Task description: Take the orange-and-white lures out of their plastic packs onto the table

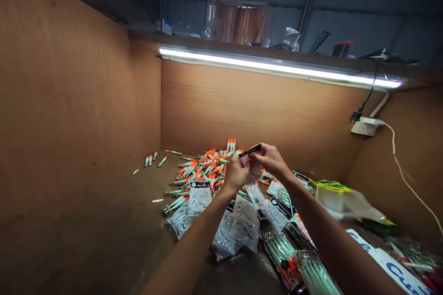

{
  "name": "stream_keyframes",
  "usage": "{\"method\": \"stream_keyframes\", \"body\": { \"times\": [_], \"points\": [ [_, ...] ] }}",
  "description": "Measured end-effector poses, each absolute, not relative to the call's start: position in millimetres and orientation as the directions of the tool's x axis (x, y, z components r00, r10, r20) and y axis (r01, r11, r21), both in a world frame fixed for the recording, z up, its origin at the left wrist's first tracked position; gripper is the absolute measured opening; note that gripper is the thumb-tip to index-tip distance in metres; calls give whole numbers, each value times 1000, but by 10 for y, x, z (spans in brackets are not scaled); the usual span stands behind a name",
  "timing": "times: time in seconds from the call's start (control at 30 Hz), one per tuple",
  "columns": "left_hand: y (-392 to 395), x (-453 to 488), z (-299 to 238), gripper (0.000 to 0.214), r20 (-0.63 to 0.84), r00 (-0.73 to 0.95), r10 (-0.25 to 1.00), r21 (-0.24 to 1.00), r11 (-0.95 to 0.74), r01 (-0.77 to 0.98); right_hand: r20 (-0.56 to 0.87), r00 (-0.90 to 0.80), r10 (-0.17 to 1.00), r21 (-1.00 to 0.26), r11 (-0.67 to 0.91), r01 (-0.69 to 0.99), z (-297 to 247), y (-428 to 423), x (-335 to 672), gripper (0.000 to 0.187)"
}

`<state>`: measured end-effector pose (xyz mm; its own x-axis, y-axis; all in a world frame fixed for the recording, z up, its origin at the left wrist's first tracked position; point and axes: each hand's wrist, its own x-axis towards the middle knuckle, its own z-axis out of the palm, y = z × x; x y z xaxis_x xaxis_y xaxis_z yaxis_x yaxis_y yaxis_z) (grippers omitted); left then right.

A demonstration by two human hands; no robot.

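Both my hands meet above the bench, holding one small clear packet with a black header card (251,150). My left hand (235,173) is closed around its lower part. My right hand (272,157) pinches the black top edge. What is inside the packet is hidden by my fingers. Behind my hands lies a heap of loose fishing lures (202,168) with orange tips and pale green bodies. Under my forearms, several filled clear packets (238,223) with black headers are spread out.
Brown board walls (69,101) enclose the bench on three sides, with a lit tube lamp (277,68) along the back top. A few stray lures (152,160) lie at left. Bundled lure bags (297,262), a yellow-edged bag (341,198) and a socket with cable (365,125) are at right.
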<state>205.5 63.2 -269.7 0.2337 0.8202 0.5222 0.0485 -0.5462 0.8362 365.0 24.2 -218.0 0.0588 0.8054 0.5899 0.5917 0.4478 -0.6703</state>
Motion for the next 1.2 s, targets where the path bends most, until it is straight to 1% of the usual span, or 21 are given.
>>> {"method": "stream_keyframes", "body": {
  "times": [0.03,0.07,0.1,0.13,0.17,0.2,0.23,0.3,0.37,0.53,0.6,0.63,0.67,0.73,0.77,0.8,0.87,0.97,1.07,1.13,1.2],
  "points": [
    [632,2034,-2690,45,533,199,823,823,-559,106,569,81,818,-700,430,570,-2087,385,3660,32],
    [646,2003,-2676,61,541,160,826,817,-561,134,581,138,802,-717,424,554,-1995,522,3677,27],
    [675,1963,-2656,77,544,121,830,819,-557,141,618,219,755,-721,433,540,-1913,652,3695,25],
    [713,1915,-2629,86,542,84,836,824,-548,142,667,308,678,-713,460,530,-1846,775,3711,25],
    [757,1862,-2597,90,536,42,843,831,-536,147,704,388,595,-700,488,521,-1800,893,3721,26],
    [802,1807,-2563,88,531,-3,848,838,-524,151,720,447,531,-693,507,513,-1775,1006,3723,26],
    [844,1753,-2529,86,528,-42,848,843,-517,150,720,487,495,-694,514,504,-1768,1115,3718,27],
    [915,1657,-2472,83,520,-94,849,851,-507,137,691,520,501,-722,492,486,-1783,1313,3703,27],
    [966,1591,-2436,81,497,-109,861,867,-488,102,661,550,510,-749,488,448,-1789,1471,3711,26],
    [999,1558,-2388,81,479,-83,874,877,-480,19,634,654,412,-724,613,316,-1653,1594,3896,20],
    [956,1567,-2351,80,490,-82,868,871,-490,28,566,714,411,-748,621,236,-1632,1522,3968,21],
    [922,1570,-2326,79,503,-83,860,864,-502,34,521,721,457,-788,582,201,-1659,1462,3981,22],
    [880,1572,-2297,77,522,-84,849,853,-520,38,475,703,529,-837,517,178,-1721,1388,3975,22],
    [784,1570,-2234,74,573,-82,816,820,-572,37,386,602,699,-919,346,188,-1954,1212,3909,23],
    [732,1568,-2203,72,602,-74,795,798,-601,35,341,529,777,-939,257,228,-2115,1118,3863,23],
    [681,1567,-2174,71,630,-62,774,776,-630,32,307,479,822,-943,197,267,-2289,1024,3822,24],
    [586,1568,-2130,67,674,-36,738,738,-673,34,247,419,874,-932,95,350,-2619,849,3807,25],
    [484,1584,-2105,67,698,2,716,715,-697,58,202,438,876,-863,-52,503,-2889,632,4074,24],
    [439,1604,-2110,64,700,37,713,709,-700,88,216,550,807,-760,-215,613,-2895,453,4608,12],
    [434,1613,-2114,64,698,53,714,708,-699,100,197,627,753,-699,-340,629,-2872,360,4957,9],
    [443,1620,-2119,65,691,64,720,714,-694,98,168,695,699,-655,-448,609,-2886,308,5213,14]
  ]
}}
